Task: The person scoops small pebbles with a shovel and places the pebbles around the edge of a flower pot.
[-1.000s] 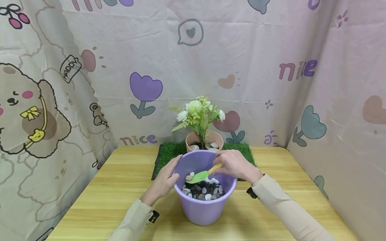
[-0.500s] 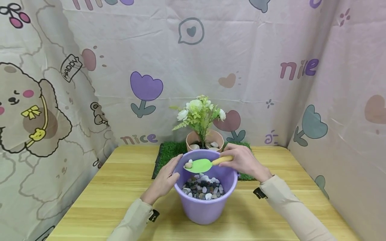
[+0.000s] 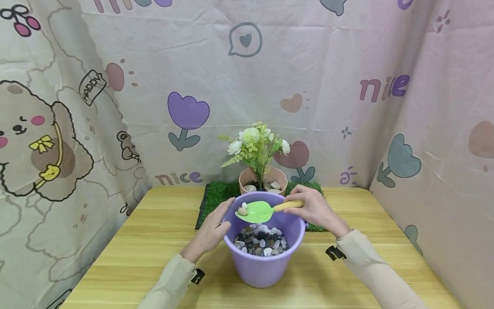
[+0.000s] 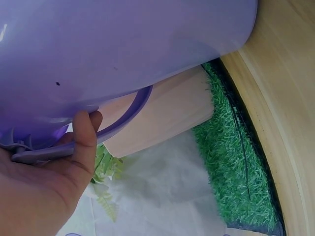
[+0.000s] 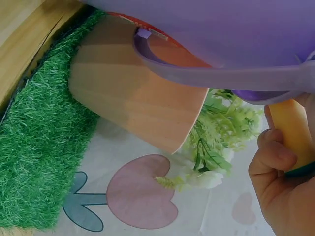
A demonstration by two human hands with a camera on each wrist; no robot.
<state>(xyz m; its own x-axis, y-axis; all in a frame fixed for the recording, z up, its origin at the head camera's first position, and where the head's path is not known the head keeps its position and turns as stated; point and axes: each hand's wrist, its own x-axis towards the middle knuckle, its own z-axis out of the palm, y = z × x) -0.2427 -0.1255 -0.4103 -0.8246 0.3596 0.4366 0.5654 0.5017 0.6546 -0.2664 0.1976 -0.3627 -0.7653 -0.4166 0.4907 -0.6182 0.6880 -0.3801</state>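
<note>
A purple bucket (image 3: pixel 262 272) stands in the middle of the table with many pebbles (image 3: pixel 262 242) at its bottom. My left hand (image 3: pixel 208 234) grips the left side of its rim; in the left wrist view the fingers lie against the bucket's handle (image 4: pixel 133 110). My right hand (image 3: pixel 314 210) holds a small trowel by its yellow handle (image 5: pixel 293 128). The trowel's green blade (image 3: pixel 259 213) hangs level inside the bucket's mouth, above the pebbles. A few light pebbles (image 3: pixel 242 211) sit at the blade's tip. The bucket wall hides the blade in the right wrist view.
Behind the bucket, a peach flowerpot (image 5: pixel 133 78) holds white flowers (image 3: pixel 252 141) and large stones. It stands on a green turf mat (image 3: pixel 220 195). Bare wood tabletop (image 3: pixel 154 240) lies on both sides. A printed cloth (image 3: pixel 247 86) hangs around the table.
My right hand has lifted the trowel off the pebbles and moved up and right, bringing the blade level with a few pebbles on it. My left hand has stayed on the rim.
</note>
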